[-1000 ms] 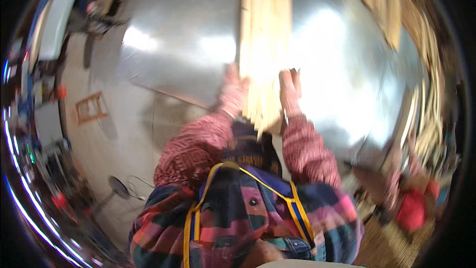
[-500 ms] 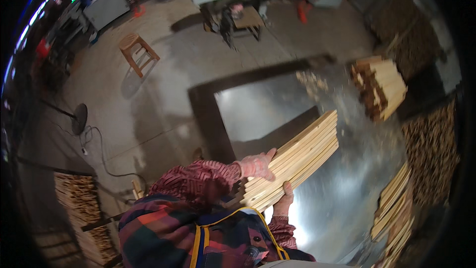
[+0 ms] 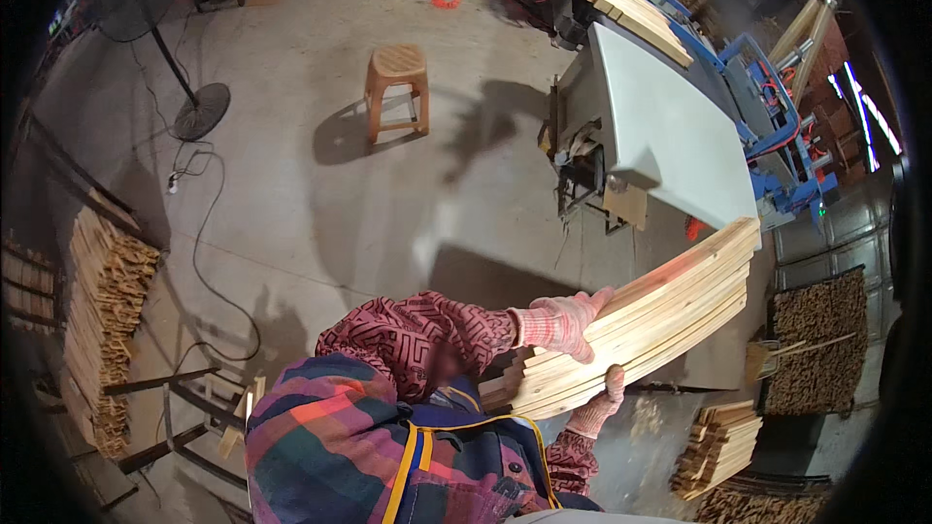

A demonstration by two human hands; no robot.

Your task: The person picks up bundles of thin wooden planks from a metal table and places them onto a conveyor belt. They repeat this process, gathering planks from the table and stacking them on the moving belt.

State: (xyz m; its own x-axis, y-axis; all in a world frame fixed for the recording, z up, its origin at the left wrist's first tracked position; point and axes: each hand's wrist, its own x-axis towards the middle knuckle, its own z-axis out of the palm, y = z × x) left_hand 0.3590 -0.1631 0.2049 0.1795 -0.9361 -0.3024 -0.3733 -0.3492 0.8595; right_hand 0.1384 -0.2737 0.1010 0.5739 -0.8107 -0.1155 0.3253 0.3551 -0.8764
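A: What are the hands doing?

B: The left hand [image 3: 563, 322], in a pinkish knitted glove, lies on top of a bundle of wooden slats [image 3: 641, 320], its fingers curled over the upper edge and closed on the wood. The right hand [image 3: 599, 406], gloved the same way, grips the bundle from underneath, fingers wrapped up around the lower edge. Both are clamped onto it.

A: And where is the bundle itself?

B: In front of the person's chest, off the floor, slanting upward from the near end by the hands to the far end at the right. The slats are pale, long and thin, stacked flat against one another, with the near ends stepped unevenly.

A: What lies around it?

B: Just beyond the far end stands a machine with a pale flat top [image 3: 670, 136], and more boards [image 3: 626, 0] rest on the blue frame behind it. Below the bundle, on the concrete floor [image 3: 291, 194], sits a small pile of short slats [image 3: 716, 446]. Farther off, an orange plastic stool [image 3: 398, 87] stands alone, a pedestal fan [image 3: 146, 10] rises at the upper left with its cable trailing over the floor, and a tall stack of sticks [image 3: 102, 320] is at the left edge.
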